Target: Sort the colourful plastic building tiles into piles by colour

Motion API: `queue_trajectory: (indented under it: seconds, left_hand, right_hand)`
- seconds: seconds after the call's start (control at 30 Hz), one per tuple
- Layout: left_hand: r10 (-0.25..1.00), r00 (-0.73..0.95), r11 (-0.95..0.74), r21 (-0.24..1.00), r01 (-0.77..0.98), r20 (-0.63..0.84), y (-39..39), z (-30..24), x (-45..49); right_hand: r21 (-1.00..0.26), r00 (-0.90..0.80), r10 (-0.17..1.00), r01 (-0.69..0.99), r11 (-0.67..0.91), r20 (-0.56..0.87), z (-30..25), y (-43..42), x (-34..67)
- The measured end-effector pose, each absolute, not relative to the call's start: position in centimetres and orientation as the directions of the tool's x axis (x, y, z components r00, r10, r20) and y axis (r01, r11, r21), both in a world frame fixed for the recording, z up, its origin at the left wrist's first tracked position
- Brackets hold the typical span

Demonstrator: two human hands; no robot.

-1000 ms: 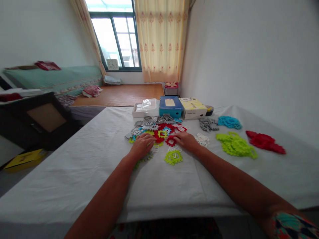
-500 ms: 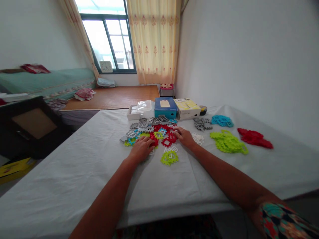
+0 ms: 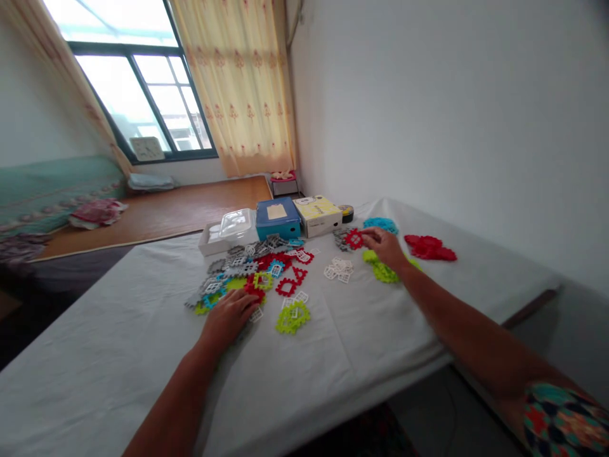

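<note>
My right hand [image 3: 384, 246] pinches a red toothed plastic building piece [image 3: 354, 238] by its edge, held over the grey pile [image 3: 340, 240]. Below that hand lies a lime green pile [image 3: 386, 273], partly hidden by my wrist. My left hand [image 3: 231, 312] rests with its fingers stretched out on the near edge of a mixed heap, touching red pieces [image 3: 255, 291]. Grey pieces [image 3: 245, 269] and a blue one [image 3: 276, 268] show in that heap. In front of it are loose red pieces [image 3: 286, 287] and a green piece [image 3: 293, 317].
White lattice pieces [image 3: 339, 270] form a small pile at mid-table. Further right are a blue pile [image 3: 380, 225] and a red pile [image 3: 430, 247]. Along the back stand a clear plastic container [image 3: 238, 224], a blue box [image 3: 278, 218] and a yellow-and-white box [image 3: 317, 216].
My right hand has moved from the mixed heap rightward to the grey pile, carrying a red toothed piece. My left hand stays at the heap. The view has turned right.
</note>
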State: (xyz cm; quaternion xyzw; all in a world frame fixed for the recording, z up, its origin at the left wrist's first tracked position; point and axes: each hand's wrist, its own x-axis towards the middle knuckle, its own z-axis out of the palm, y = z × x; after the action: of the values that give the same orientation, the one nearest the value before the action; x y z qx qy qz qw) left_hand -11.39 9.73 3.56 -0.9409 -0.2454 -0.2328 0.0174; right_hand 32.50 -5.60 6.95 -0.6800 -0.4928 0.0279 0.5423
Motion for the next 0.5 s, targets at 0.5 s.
queue_trajectory:
  seconds: [0.5]
  left_hand:
    - [0.464, 0.788, -0.876, 0.074, 0.477, 0.405, 9.8, 3.8, -11.2]
  right_hand:
    - [-0.533, 0.869, 0.237, 0.459, -0.710, 0.434, 5.7, -13.7, 50.8]
